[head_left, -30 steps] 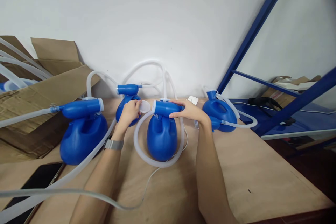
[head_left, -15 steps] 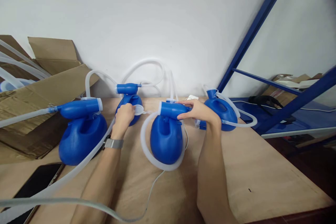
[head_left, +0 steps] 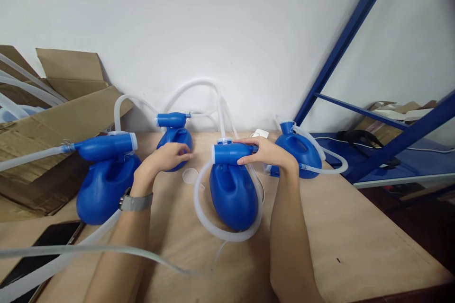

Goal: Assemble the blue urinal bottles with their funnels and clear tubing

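In the head view, my right hand (head_left: 265, 152) grips the blue cylindrical funnel (head_left: 229, 154) lying across the top of the middle blue urinal bottle (head_left: 234, 196). That bottle leans, and a white translucent hose (head_left: 202, 215) loops around it. My left hand (head_left: 167, 155) is empty, its fingers loosely bent and apart, in front of the back-left urinal bottle (head_left: 174, 137). A clear round cap (head_left: 190, 176) lies on the wooden table (head_left: 355, 236), just below my left fingertips.
Another urinal bottle (head_left: 106, 189) stands at the left beside an open cardboard box (head_left: 60, 123) of hoses. One more bottle (head_left: 302, 151) sits at the right. A phone (head_left: 46, 255) lies front left. A blue metal rack (head_left: 341, 42) rises at the right; a cable (head_left: 106, 249) crosses the foreground.
My left hand has let go of the clear cap, now flat on the table, and drawn back slightly. The middle bottle has tilted, its base swinging right and nearer; my right hand keeps its hold.
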`<state>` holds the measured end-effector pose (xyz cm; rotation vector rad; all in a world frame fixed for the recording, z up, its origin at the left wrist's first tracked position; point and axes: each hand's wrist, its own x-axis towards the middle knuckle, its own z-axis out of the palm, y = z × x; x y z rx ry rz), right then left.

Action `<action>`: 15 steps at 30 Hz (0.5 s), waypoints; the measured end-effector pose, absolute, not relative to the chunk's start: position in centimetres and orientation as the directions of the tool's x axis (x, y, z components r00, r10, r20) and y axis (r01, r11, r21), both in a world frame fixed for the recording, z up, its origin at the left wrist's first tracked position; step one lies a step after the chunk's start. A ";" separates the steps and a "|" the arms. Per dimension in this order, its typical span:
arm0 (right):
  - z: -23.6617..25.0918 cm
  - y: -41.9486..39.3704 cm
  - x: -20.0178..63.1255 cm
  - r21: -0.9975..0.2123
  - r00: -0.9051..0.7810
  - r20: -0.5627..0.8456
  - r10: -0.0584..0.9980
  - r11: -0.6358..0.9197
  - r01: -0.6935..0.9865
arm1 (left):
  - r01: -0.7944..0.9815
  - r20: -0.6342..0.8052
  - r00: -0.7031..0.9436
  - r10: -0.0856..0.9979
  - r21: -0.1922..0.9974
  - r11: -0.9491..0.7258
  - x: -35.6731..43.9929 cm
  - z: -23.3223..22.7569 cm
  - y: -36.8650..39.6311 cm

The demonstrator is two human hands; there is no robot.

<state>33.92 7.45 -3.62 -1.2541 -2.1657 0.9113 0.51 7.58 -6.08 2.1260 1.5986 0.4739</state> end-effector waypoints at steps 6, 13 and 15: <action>-3.7 7.5 33.4 -0.739 -0.492 0.104 0.864 0.398 0.543 | 0.434 0.125 0.487 0.865 0.824 -0.363 4.7 -3.8 5.5; -4.1 7.9 33.3 -0.743 -0.498 0.119 0.859 0.410 0.530 | 0.288 0.120 0.500 0.858 0.911 -0.295 6.2 -5.2 6.2; -4.2 8.0 33.3 -0.749 -0.522 0.112 0.846 0.417 0.515 | 0.231 0.107 0.516 0.850 0.938 -0.259 6.0 -5.5 6.5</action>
